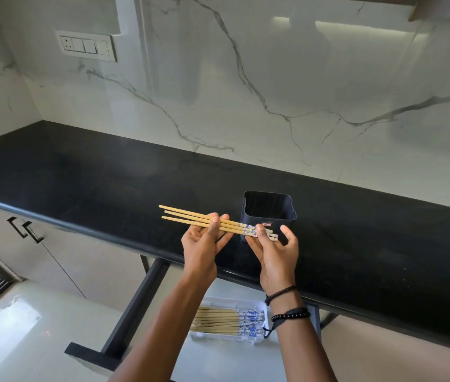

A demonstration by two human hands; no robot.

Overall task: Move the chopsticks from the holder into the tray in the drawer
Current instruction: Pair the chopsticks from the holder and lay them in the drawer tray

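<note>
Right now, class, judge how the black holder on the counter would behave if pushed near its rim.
Nothing sticks out of the holder, so it is probably light. Its thin upright walls suggest it may tip. The polished counter might let it slide.

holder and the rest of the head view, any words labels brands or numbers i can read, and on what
red label on the black holder: too small and blurred to read
blue pattern on the held chopsticks: decoration, no legible text
wall switch plate: no readable markings
No other text is visible.
</note>
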